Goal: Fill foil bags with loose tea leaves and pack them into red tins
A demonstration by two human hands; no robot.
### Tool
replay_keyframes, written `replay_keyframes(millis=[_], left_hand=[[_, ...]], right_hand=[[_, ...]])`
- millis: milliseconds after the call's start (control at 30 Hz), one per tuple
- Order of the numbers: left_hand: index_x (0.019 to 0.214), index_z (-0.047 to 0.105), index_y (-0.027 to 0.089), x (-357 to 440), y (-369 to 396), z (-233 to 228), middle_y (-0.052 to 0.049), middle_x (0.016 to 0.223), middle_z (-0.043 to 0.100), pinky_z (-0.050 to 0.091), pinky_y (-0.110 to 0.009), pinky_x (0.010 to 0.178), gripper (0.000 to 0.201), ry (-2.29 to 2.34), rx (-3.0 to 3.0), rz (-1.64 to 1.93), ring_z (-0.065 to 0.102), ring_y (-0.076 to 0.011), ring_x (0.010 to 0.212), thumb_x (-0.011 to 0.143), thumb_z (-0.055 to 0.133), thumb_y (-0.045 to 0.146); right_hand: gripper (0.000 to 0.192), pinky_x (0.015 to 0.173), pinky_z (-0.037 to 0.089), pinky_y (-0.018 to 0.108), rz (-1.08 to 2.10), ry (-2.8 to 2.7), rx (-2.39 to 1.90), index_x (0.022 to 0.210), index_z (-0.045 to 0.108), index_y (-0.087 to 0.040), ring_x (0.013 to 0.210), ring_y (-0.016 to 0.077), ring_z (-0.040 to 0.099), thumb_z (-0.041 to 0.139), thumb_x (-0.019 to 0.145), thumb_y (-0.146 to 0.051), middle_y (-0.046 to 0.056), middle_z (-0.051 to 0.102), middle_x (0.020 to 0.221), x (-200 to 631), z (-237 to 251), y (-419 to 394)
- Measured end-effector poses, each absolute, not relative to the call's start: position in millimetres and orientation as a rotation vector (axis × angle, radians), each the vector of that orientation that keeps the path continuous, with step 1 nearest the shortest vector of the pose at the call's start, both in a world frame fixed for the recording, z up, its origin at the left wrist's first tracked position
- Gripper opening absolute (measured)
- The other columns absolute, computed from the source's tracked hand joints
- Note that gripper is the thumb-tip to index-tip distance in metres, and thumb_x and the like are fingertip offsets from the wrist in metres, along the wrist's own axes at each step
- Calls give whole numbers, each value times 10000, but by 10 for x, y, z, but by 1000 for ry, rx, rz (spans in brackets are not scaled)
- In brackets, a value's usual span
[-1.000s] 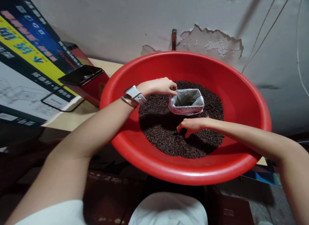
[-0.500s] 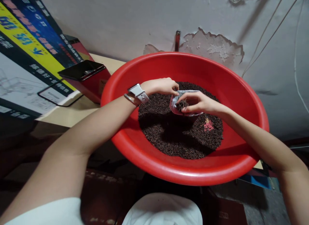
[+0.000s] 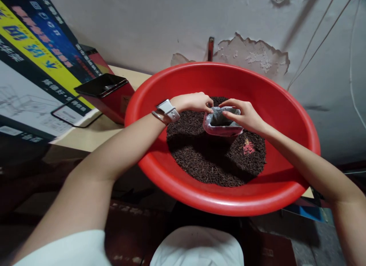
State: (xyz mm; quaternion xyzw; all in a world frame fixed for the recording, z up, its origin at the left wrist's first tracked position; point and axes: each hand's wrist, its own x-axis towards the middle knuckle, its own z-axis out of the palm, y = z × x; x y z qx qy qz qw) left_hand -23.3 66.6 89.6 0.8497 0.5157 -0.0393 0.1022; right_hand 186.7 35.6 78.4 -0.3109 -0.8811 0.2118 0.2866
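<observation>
A big red basin (image 3: 288, 106) holds a heap of dark brown grains (image 3: 206, 159). A small clear plastic bag (image 3: 221, 128) stands open on the heap. My left hand (image 3: 194, 102), with a white watch on the wrist, pinches the bag's left rim. My right hand (image 3: 243, 115) rests over the bag's mouth, fingers curled on its right rim. A bare red patch of basin floor shows through the grains just right of the bag.
A red box with a dark phone (image 3: 101, 85) on top stands left of the basin on a beige tabletop (image 3: 94, 132). A large printed carton (image 3: 34, 68) leans at far left. A peeling wall (image 3: 248, 52) is close behind the basin.
My right hand scooped grains from the heap, lifted them to the bag's mouth, and now sits on the bag's rim with the grains gone from its fingers. The left hand stayed put.
</observation>
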Motion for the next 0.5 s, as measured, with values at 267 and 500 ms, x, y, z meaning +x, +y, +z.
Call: replay_keyframes(millis=[267,500], left_hand=[[1201,681,217,-230,680,899,-77,1128,711,433,-271,784,420,1535,2537,-136,632,-217,970,875,546,444],[1256,655,215,-199,619,946,-94,1182,696,439,-290,827,440,1551,2530,-164,629,-231,1012,883,549,422]], right_hand=[[377,924,473,367,637,-3193,-617,1235,620,-129,1053,234,616,618,874,-238,149,642,1162,1693,724,-262],[1000,1017,424,507,597,-3674,-695,1534,286,-314,1381,411,363,815,689,-239,191,250,1568,1766,204,-500]])
